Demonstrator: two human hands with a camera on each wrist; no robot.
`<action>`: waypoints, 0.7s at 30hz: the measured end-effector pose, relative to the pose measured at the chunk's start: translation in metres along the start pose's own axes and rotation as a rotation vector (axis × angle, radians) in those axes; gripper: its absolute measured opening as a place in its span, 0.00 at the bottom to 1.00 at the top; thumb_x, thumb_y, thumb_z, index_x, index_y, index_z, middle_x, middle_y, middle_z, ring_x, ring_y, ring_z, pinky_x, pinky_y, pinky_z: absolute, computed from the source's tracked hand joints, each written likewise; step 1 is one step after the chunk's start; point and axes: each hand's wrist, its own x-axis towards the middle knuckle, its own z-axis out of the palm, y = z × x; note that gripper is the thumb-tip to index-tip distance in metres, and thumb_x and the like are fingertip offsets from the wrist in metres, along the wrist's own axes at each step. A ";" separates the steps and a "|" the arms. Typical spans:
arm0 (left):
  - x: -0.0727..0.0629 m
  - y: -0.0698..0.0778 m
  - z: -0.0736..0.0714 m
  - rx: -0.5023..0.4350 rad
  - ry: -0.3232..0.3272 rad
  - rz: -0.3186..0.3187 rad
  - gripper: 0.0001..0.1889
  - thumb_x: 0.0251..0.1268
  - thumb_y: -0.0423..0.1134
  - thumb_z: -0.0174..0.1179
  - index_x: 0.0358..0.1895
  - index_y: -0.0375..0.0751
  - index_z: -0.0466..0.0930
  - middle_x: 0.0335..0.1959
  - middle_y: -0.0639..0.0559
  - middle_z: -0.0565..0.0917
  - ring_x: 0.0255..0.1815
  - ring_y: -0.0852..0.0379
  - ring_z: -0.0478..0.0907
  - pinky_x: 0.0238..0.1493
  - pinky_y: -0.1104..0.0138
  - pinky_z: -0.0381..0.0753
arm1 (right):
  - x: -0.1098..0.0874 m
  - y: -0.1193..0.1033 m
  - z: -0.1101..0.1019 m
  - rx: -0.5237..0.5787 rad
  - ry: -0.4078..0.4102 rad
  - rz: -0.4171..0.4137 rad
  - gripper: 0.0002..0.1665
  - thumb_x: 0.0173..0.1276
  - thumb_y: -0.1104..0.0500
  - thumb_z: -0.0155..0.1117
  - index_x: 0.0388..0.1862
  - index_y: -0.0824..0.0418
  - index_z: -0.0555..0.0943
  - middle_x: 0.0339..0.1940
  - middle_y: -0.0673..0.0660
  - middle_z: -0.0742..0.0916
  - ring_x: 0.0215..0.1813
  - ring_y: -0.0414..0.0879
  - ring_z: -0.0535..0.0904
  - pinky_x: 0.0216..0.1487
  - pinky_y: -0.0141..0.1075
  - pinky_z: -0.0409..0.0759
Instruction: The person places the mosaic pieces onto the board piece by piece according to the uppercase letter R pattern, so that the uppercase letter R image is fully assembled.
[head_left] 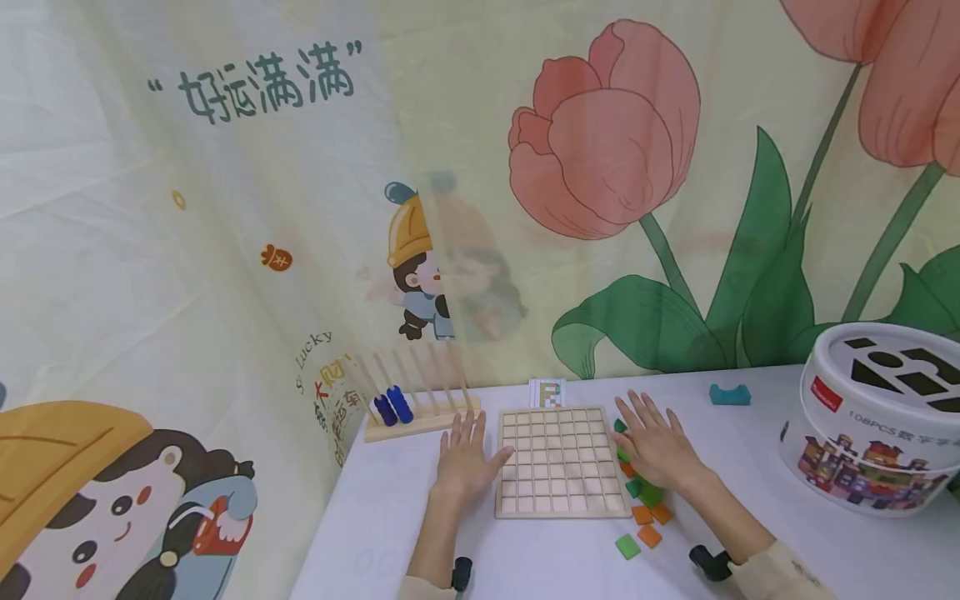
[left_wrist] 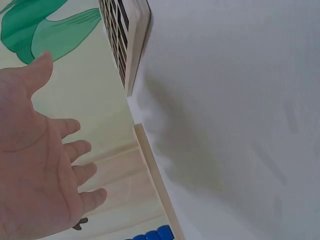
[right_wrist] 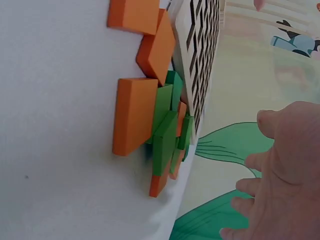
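Between the two hands lies a square wooden grid board (head_left: 564, 463), its visible cells bare wood. My left hand (head_left: 467, 460) is held palm down over the board's left edge, fingers spread and straight, holding nothing; the left wrist view shows its palm (left_wrist: 37, 170) raised above the table. On the other side my right hand (head_left: 660, 443) hovers with spread fingers over a loose pile of orange and green square tiles (right_wrist: 135, 115), and its palm (right_wrist: 292, 170) is bare. Part of the pile is hidden under that hand in the head view.
Behind the left hand stands a wooden peg rack (head_left: 420, 421) with dark blue rings (head_left: 399, 404) on its left pegs. A small patterned card (head_left: 548, 392) lies behind the board. To the right are a teal curved block (head_left: 730, 394) and a big white bucket (head_left: 870, 425) with shaped holes in its lid.
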 end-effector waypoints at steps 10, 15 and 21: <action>0.002 0.010 0.009 -0.013 -0.023 0.022 0.44 0.76 0.62 0.56 0.83 0.37 0.56 0.85 0.35 0.51 0.86 0.34 0.42 0.82 0.37 0.47 | 0.008 0.004 0.011 0.003 -0.017 0.023 0.37 0.80 0.52 0.60 0.77 0.72 0.66 0.78 0.77 0.67 0.79 0.75 0.59 0.71 0.77 0.57; 0.001 0.010 0.021 -0.019 -0.042 0.050 0.47 0.71 0.61 0.62 0.82 0.36 0.56 0.84 0.34 0.54 0.85 0.33 0.46 0.80 0.36 0.50 | 0.010 0.004 0.016 0.011 -0.056 0.048 0.37 0.76 0.55 0.66 0.75 0.73 0.68 0.73 0.78 0.72 0.73 0.76 0.67 0.67 0.78 0.64; -0.001 0.015 0.023 -0.003 -0.126 0.048 0.51 0.63 0.63 0.68 0.81 0.37 0.60 0.83 0.36 0.58 0.84 0.35 0.50 0.80 0.39 0.55 | 0.020 0.006 0.019 0.015 -0.081 0.078 0.40 0.69 0.58 0.74 0.72 0.76 0.69 0.61 0.77 0.79 0.57 0.70 0.79 0.54 0.66 0.82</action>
